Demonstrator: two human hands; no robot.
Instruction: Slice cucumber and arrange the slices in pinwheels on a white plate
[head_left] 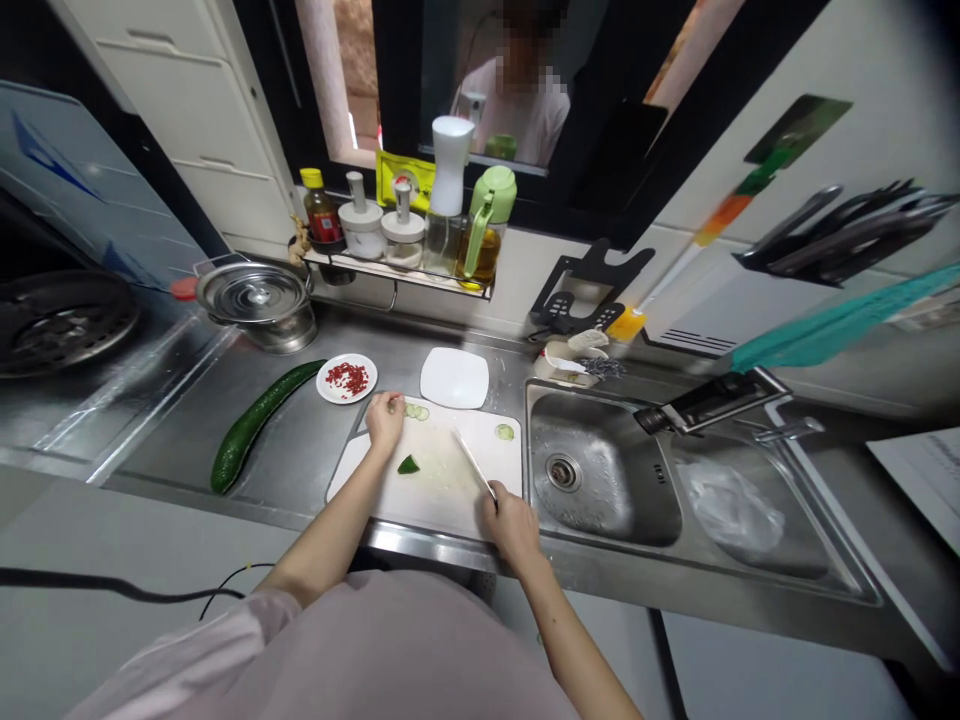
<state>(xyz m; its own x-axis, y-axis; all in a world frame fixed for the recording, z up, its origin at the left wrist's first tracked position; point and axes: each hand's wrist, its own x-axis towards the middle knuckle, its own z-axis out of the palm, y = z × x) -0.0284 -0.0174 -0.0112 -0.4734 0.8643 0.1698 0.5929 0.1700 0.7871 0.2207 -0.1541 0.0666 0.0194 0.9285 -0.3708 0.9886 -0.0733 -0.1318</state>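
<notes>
My right hand [513,525] is closed round the handle of a knife [472,459], whose blade points away from me over the white cutting board [450,510]. At the board's far left corner is my left hand [385,420], its fingers drawn together beside a short row of thin cucumber slices [417,412]. Whether anything is pinched in those fingers is hidden. A dark green cucumber end piece [408,465] lies between the two hands, nearer the left. More pale slices [505,432] sit at the board's far right corner.
Left of the board are a whole cucumber [255,418] and a plate of chopped red pieces [346,379]. Behind it stands a white square dish [454,378]. The sink [607,470] adjoins on the right. A lidded steel pot [259,300] and a condiment shelf [405,272] are farther back.
</notes>
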